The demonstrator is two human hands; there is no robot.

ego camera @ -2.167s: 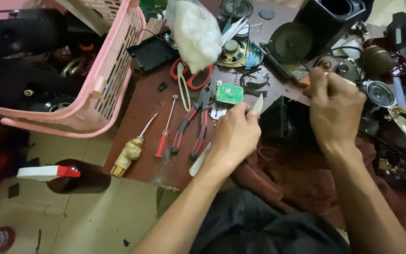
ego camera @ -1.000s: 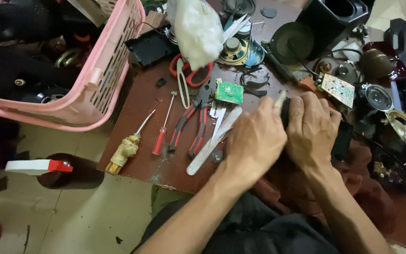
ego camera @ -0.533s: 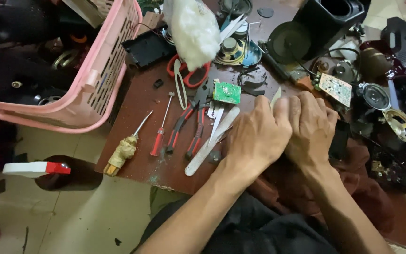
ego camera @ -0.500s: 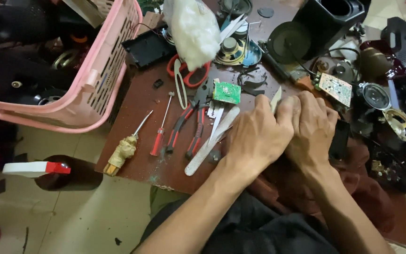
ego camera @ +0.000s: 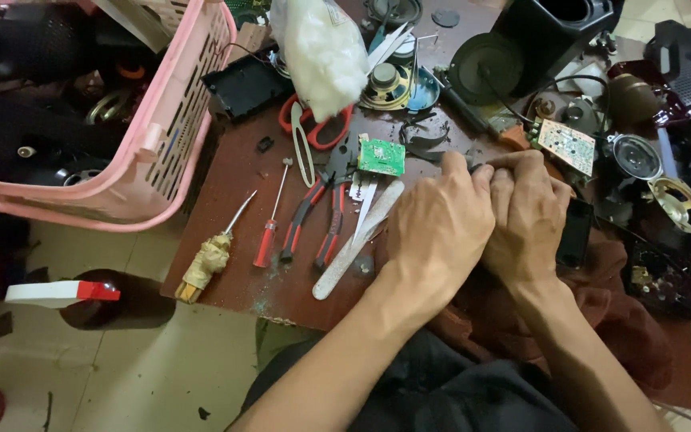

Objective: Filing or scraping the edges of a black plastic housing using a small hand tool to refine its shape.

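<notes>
A: Nearest you, your left hand and right hand are now pressed side by side over the small black box-shaped casing, knuckles touching. A couple of seconds ago they were apart, each lifted above it.

B: So you have closed in on it?

A: Yes. Both sets of fingers curl down and squeeze onto the casing, which sits at the near right edge of the dark red worktable, just above the reddish-brown cloth over your lap. Whatever your fingertips pinch is hidden under the hands; I cannot tell if it is a part or a tool. It looks like you have gone from lining up to bearing down.

B: And beside the hands?

A: Just left of your left hand lies a flat pale metal file, then red-handled pliers, a red-handled screwdriver and a tape-wrapped awl, none moved. Slightly farther sits a small green circuit board.

B: Beyond that?

A: Far left is a pink plastic basket; at the far edge, a white plastic bag; far right, a tan circuit board and a round silver speaker.
</notes>
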